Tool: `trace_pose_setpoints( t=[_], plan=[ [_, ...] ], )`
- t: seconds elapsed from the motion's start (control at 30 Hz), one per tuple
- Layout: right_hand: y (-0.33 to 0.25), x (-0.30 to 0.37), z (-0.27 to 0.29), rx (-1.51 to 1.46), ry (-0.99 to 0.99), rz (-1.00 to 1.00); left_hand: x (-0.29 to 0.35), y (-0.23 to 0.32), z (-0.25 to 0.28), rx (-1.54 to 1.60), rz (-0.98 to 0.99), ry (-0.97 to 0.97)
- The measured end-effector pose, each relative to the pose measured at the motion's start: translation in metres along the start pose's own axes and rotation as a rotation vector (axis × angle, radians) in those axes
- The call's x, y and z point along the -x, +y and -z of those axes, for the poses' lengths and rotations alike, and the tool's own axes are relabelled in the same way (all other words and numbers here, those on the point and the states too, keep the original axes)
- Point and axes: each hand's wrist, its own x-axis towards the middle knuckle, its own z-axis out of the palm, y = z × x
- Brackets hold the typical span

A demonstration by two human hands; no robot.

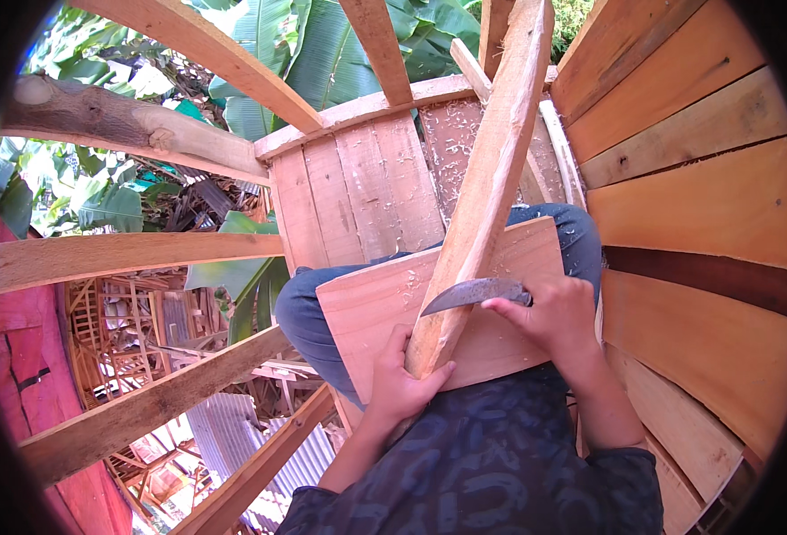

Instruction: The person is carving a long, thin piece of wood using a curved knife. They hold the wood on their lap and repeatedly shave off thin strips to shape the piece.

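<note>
A long, rough wooden beam (482, 192) slants from my lap up toward the far railing. My left hand (404, 379) grips its near end, thumb on one side and fingers on the other. In my right hand (554, 312) is a knife (473, 292) with a curved, dark-stained blade. The blade lies across the beam, a little above my left hand, its tip pointing left. Most of the knife's handle is hidden by my fingers. Under the beam, a flat wooden board (366, 308) rests across my thighs, with a few shavings on it.
Wood shavings (456, 147) litter the plank floor (358, 178) ahead. A plank wall (696, 187) rises close on my right. On the left, open railing bars (144, 259) look over a drop to corrugated metal sheets (233, 437). A low rail (366, 107) edges the far side.
</note>
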Motion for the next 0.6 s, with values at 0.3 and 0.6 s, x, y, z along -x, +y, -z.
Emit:
trace_pose_setpoints(
  t=[0.3, 0.6],
  plan=[
    [0.024, -0.022, -0.002, 0.063, 0.198, 0.044, -0.002, 0.005, -0.002, -0.008, 0.025, -0.002],
    [0.019, -0.026, -0.001, 0.084, 0.132, -0.018, -0.003, 0.002, 0.000, 0.029, 0.017, 0.002]
  ],
)
